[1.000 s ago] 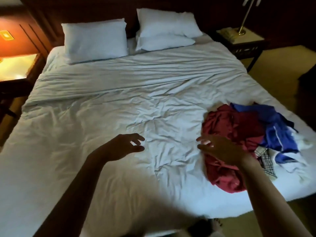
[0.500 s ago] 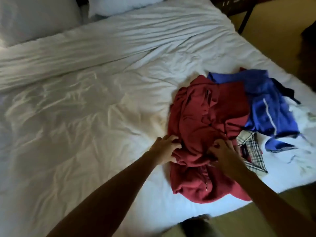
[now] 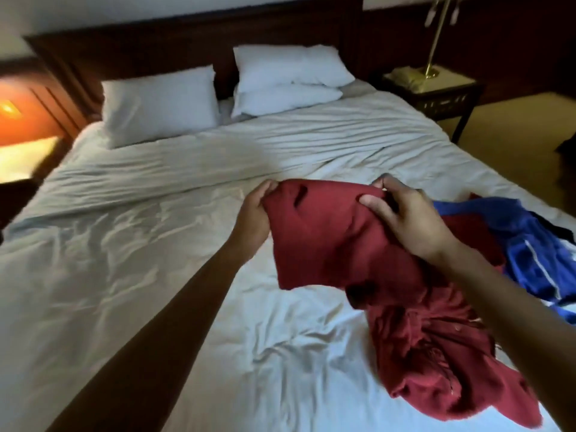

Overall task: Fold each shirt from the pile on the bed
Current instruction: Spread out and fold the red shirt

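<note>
The left hand (image 3: 254, 213) grips the upper left edge of a red shirt (image 3: 327, 238), with the fingers curled round a bunch of the cloth. The right hand (image 3: 408, 219) pinches the upper right edge of the same shirt between the thumb and the fingers. The two hands are apart, and the top edge of the shirt spans the gap between them. Both forearms reach out over the near side of the bed (image 3: 140, 260).

The upper part of the shirt is held clear of the bed. It hangs down from the hands as a broad, folded panel. Its lower part runs down into a crumpled red heap (image 3: 442, 363) that lies on the sheet near the right edge of the bed. It cannot be told whether the heap is all one shirt or holds a second red garment.

A blue garment (image 3: 536, 244) with a white stripe lies on the bed just beyond the right forearm, beside the red cloth. The forearm hides part of it.

The bed is covered by a wrinkled white sheet. One white pillow (image 3: 159, 107) stands at the head on the left. Two white pillows (image 3: 293, 73) are stacked at the head on the right. A dark wooden headboard (image 3: 187, 48) runs behind them.

A dark bedside table (image 3: 442, 98) stands to the right of the bed and bears a brass lamp (image 3: 434, 42). A lit orange surface (image 3: 21, 120) shows to the left of the bed.
</note>
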